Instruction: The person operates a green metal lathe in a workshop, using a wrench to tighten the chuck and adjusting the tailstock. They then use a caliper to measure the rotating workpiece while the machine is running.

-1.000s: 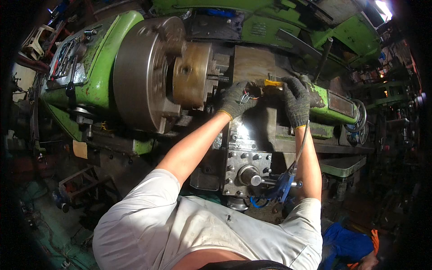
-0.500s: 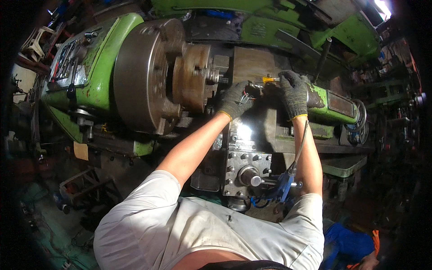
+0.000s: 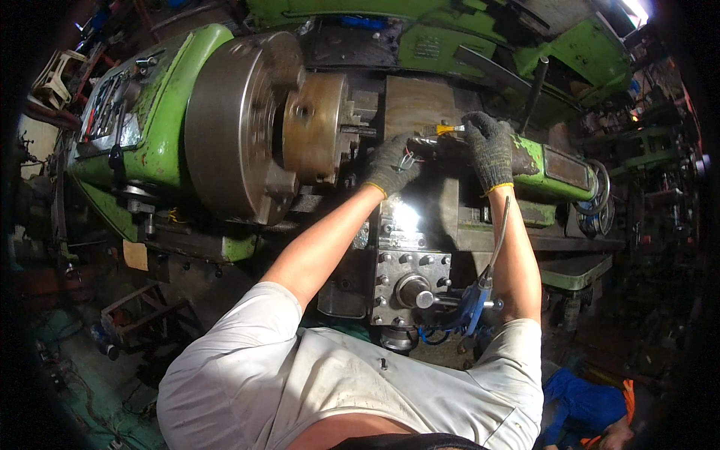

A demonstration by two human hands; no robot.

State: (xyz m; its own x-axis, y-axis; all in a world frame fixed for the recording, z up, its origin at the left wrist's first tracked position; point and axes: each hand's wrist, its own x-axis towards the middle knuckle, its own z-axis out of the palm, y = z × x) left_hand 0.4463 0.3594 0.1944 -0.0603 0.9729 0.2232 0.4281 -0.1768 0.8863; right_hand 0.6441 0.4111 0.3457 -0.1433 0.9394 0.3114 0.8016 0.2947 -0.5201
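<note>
My left hand (image 3: pixel 394 163), in a dark grey knit glove with a yellow cuff, is closed just right of the lathe chuck; its fingertips meet a short shiny metal piece (image 3: pixel 425 139). Thin red and pale wire-like loops (image 3: pixel 407 160) show against that glove; I cannot tell what they belong to. My right hand (image 3: pixel 489 152), gloved alike, is closed beside the green tailstock (image 3: pixel 551 172). From its fingers a small yellow-ended tool (image 3: pixel 448 130) points left toward the metal piece. A brown, round workpiece (image 3: pixel 315 127) with a thin rod sticking out sits at the large steel chuck (image 3: pixel 236 127).
Below my hands stands the square tool post (image 3: pixel 412 281) with its round hub and handle. A blue air gun (image 3: pixel 472 304) on a hose is beside my right forearm. Small tools lie on the green headstock (image 3: pixel 161 94). Someone in blue clothing (image 3: pixel 581 401) is low at the right.
The chuck and workpiece have turned: their faces show different holes and jaws. Both gloved hands stay in nearly the same place, with the yellow-ended tool barely shifted.
</note>
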